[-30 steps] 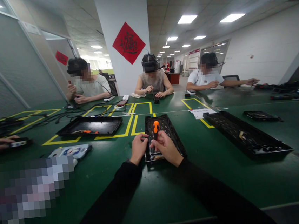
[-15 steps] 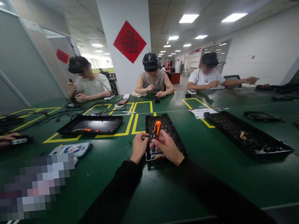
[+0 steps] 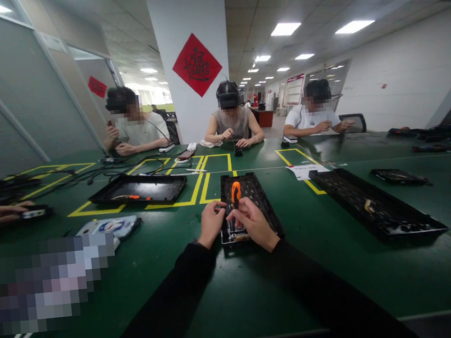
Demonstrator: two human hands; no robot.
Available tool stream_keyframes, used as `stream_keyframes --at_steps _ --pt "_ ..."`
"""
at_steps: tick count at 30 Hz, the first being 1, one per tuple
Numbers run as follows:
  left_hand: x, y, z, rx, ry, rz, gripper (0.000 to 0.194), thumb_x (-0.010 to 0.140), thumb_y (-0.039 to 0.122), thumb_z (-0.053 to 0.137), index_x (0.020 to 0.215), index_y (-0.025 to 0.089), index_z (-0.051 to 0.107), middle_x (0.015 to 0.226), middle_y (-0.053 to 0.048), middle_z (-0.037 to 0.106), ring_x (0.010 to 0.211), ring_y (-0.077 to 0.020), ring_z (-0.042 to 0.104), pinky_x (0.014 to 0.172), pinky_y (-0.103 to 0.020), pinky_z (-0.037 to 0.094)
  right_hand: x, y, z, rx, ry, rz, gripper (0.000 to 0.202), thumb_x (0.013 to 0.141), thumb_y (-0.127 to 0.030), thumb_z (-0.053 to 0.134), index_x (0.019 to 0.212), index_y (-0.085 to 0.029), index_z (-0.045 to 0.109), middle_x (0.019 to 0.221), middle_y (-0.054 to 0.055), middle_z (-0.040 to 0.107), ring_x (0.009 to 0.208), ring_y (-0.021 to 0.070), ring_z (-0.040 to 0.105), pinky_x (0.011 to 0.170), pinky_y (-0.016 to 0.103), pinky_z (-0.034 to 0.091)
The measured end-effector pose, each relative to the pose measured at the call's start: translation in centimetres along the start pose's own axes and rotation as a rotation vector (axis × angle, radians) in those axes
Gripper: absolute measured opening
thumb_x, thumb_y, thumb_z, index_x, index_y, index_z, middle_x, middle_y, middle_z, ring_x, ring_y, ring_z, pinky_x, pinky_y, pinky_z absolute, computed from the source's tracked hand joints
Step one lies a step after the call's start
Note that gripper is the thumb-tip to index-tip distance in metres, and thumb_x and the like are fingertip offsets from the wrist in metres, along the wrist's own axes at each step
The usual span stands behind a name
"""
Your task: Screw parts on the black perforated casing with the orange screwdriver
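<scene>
1. The right hand (image 3: 256,225) grips a slim screwdriver with an orange-and-black handle (image 3: 236,190), fingers and thumb closed around its lower part.
2. The screwdriver stands nearly upright, orange end on top, over the near end of a rectangular, shallow, black plastic tray (image 3: 254,188) lying directly in front of the person.
3. The left hand (image 3: 212,224) is at the tray's left edge, fingers curled and thumb close to the index finger; its fingertips are too small in view to tell whether they pinch anything.
4. The tray rests on a glossy green tabletop (image 3: 229,291) marked with yellow tape lines (image 3: 192,192).
5. To its left lies a wide black tray (image 3: 155,184) with orange-coloured items inside; to its right, a long black tray (image 3: 341,185) holds a small tan piece (image 3: 368,205).
6. Across the table sit three people wearing dark headgear.
</scene>
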State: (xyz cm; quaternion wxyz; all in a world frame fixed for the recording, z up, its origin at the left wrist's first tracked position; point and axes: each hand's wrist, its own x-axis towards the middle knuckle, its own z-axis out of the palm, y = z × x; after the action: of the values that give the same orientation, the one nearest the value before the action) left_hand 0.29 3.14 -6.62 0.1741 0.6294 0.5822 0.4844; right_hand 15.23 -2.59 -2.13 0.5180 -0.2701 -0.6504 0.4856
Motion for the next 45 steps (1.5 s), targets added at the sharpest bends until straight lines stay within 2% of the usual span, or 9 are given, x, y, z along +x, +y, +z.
stream_keyframes --at_steps 4,10,14,16,19,21,34,41,45 --pt "-0.1 0.1 -0.1 -0.018 -0.008 -0.001 0.021 0.072 0.017 0.049 0.087 0.015 0.064 0.091 -0.005 0.066 0.075 -0.0140 0.060 0.075 -0.028 0.046 0.0 0.0 -0.1 -0.040 -0.008 -0.016 0.021 0.087 -0.034 0.044 0.100 -0.018 0.047 0.077 0.002 0.061 0.055 0.0087 0.050 0.052 0.022 0.041" --pt "-0.2 0.3 -0.1 0.002 -0.011 -0.007 0.020 0.072 0.015 0.049 0.085 0.015 0.064 0.092 -0.005 0.065 0.075 -0.0141 0.059 0.075 -0.029 0.047 0.0 0.5 0.1 0.025 0.017 0.011 0.027 0.079 -0.032 0.058 0.099 -0.019 0.044 0.082 0.002 0.061 0.066 0.0115 0.058 0.054 0.022 0.044" --pt "0.0 1.5 -1.4 0.039 0.023 0.139 0.018 0.072 0.018 0.053 0.085 0.017 0.065 0.093 -0.006 0.064 0.084 -0.0160 0.058 0.081 -0.030 0.045 0.0 0.3 -0.1 -0.024 0.020 -0.012 0.021 0.085 -0.032 0.049 0.100 -0.018 0.048 0.076 0.001 0.060 0.058 0.0089 0.052 0.053 0.021 0.042" --pt "0.1 2.3 -2.6 0.009 -0.113 0.271 0.018 0.075 0.022 0.054 0.087 0.018 0.066 0.090 -0.005 0.065 0.087 -0.0171 0.058 0.083 -0.030 0.044 0.0 0.2 -0.1 -0.045 0.023 -0.018 0.021 0.086 -0.031 0.047 0.102 -0.018 0.049 0.074 0.001 0.059 0.056 0.0084 0.050 0.052 0.021 0.042" --pt "0.1 3.2 -4.3 -0.007 -0.495 0.387 0.014 0.074 0.026 0.057 0.074 0.019 0.068 0.078 -0.003 0.066 0.079 -0.0163 0.059 0.080 -0.028 0.044 0.0 0.3 -0.1 -0.053 0.027 -0.025 0.021 0.086 -0.030 0.047 0.102 -0.017 0.049 0.074 0.000 0.058 0.056 0.0087 0.050 0.052 0.021 0.042" --pt "-0.1 3.3 -4.7 0.011 -0.611 0.400 0.009 0.069 0.026 0.062 0.071 0.020 0.069 0.078 -0.002 0.066 0.079 -0.0164 0.059 0.081 -0.028 0.044 0.0 0.5 -0.1 -0.047 0.034 -0.026 0.021 0.086 -0.031 0.048 0.102 -0.018 0.049 0.073 0.000 0.058 0.056 0.0090 0.051 0.053 0.022 0.043" --pt "-0.3 4.4 -5.2 -0.151 -0.821 0.329 0.015 0.067 0.030 0.065 0.072 0.017 0.070 0.080 -0.004 0.068 0.081 -0.0180 0.061 0.084 -0.030 0.045 0.0 0.0 -0.1 -0.039 0.025 0.010 0.030 0.085 -0.031 0.049 0.112 -0.018 0.049 0.077 0.001 0.060 0.056 0.0086 0.051 0.054 0.022 0.045" --pt "-0.5 3.9 -4.3 -0.213 -0.790 0.339 0.017 0.066 0.032 0.067 0.064 0.016 0.066 0.076 -0.003 0.067 0.076 -0.0166 0.061 0.079 -0.028 0.046 -0.1 0.1 0.0 -0.018 0.063 -0.013 0.022 0.082 -0.034 0.055 0.095 -0.018 0.049 0.077 0.001 0.061 0.062 0.0105 0.056 0.056 0.022 0.045" --pt "-0.4 4.0 -4.5 -0.182 -0.807 0.342 0.016 0.067 0.032 0.067 0.065 0.016 0.067 0.074 -0.003 0.067 0.076 -0.0169 0.061 0.080 -0.028 0.046 0.0 0.1 -0.2 -0.063 0.054 -0.023 0.026 0.084 -0.035 0.050 0.102 -0.016 0.054 0.078 0.002 0.061 0.057 0.0091 0.053 0.055 0.022 0.045"
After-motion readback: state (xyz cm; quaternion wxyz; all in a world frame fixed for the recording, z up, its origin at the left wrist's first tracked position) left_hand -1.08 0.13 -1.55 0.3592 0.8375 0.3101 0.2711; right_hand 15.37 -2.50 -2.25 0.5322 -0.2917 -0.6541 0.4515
